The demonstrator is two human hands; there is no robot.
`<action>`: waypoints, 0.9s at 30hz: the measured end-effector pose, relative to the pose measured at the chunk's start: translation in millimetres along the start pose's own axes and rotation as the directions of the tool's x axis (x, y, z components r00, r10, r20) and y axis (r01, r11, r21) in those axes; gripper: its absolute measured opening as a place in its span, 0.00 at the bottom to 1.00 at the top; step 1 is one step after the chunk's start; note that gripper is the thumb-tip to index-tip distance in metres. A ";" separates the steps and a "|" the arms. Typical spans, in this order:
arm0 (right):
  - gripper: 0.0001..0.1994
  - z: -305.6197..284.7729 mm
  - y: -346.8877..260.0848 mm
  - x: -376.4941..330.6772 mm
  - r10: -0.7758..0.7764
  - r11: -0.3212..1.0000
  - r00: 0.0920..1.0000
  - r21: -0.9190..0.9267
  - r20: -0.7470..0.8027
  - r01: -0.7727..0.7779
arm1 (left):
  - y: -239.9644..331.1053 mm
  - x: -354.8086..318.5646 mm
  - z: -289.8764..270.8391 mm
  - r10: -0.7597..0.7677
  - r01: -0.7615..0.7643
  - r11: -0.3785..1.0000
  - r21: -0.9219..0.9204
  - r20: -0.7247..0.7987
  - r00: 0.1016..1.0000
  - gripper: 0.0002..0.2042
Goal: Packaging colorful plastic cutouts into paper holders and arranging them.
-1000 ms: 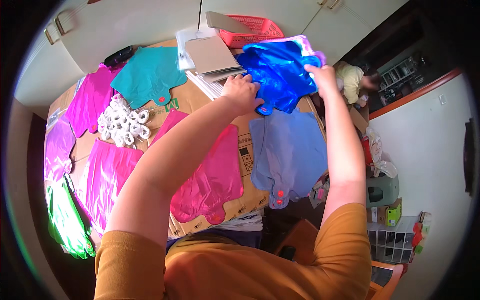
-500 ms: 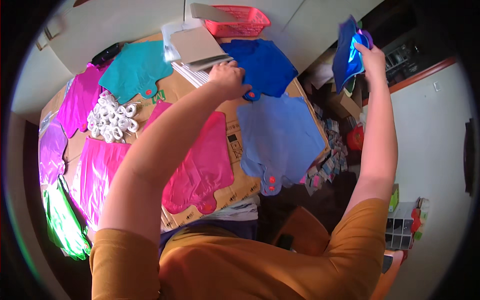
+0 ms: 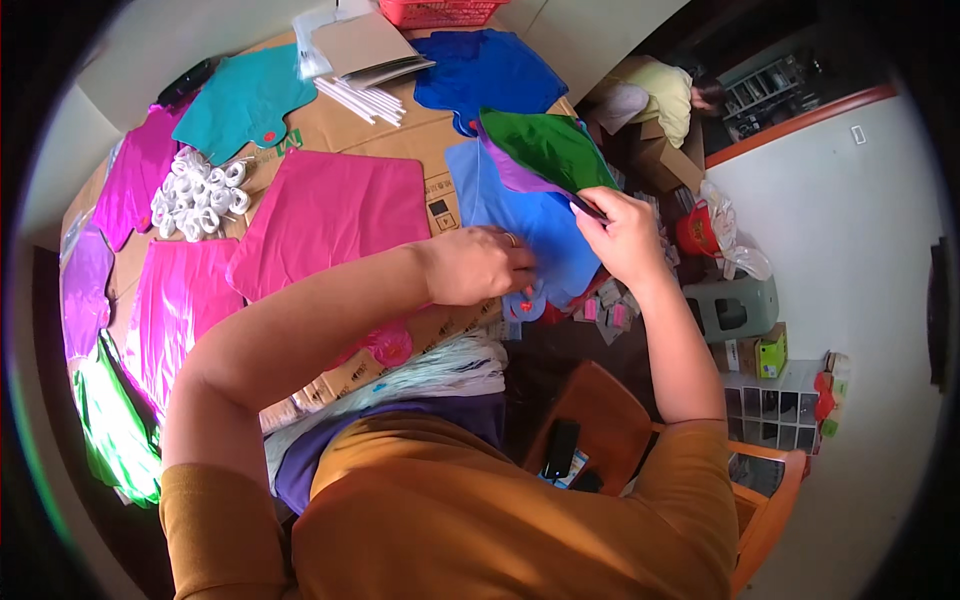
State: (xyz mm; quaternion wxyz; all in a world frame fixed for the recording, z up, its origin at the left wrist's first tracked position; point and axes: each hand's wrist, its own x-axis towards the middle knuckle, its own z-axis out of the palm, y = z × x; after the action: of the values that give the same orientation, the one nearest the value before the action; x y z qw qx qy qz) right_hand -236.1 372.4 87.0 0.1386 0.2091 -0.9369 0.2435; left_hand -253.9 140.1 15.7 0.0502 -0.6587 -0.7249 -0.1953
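Note:
Flat shiny sheets with rounded tabs, which look like folded foil balloons, lie in stacks by colour. My right hand is closed on a bundle of foil balloons with green, purple and dark layers showing, held up over the light-blue foil balloons. Over the left part of that light-blue stack, my left hand has its fingers curled together at the sheets' near end. Its fingertips are partly hidden. Left of it lie pink foil balloons, partly covered by my forearm. Dark-blue foil balloons lie farther back.
The cardboard-covered table also bears teal balloons, white string coils, white sticks and grey-brown card sheets. A red basket stands behind. At right are a chair and a person bending over a carton.
My left hand has moved from the card sheets to the light-blue stack. My right hand has brought its bundle down and left over the table. Another person has come into view.

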 end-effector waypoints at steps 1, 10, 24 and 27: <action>0.11 1.5 -2.0 -3.5 0.001 1.000 1.000 0.006 -0.004 -0.001 | 0.2 0.4 -0.2 -0.012 0.012 1.000 -0.008 0.008 1.000 0.18; 0.10 24.3 -12.5 -37.7 0.054 0.989 0.998 0.135 0.011 -0.055 | -7.7 0.9 -1.4 -0.104 0.083 0.967 -0.239 -0.074 0.992 0.11; 0.12 26.6 -8.8 -33.9 0.174 0.949 0.983 0.255 0.060 -0.183 | -9.3 18.7 -12.0 -0.513 0.431 0.658 -0.618 0.052 0.857 0.06; 0.16 21.2 -6.4 -34.7 0.122 0.974 0.991 0.187 0.048 -0.129 | -8.3 22.9 -1.1 -0.538 0.430 0.752 -0.499 -0.089 0.838 0.07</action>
State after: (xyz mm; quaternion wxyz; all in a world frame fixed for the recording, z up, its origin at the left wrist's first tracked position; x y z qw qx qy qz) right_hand -206.2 367.6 59.2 0.0855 0.1661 -0.9231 0.3361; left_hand -265.2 160.6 22.5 -0.0770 -0.4125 -0.7933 -0.4410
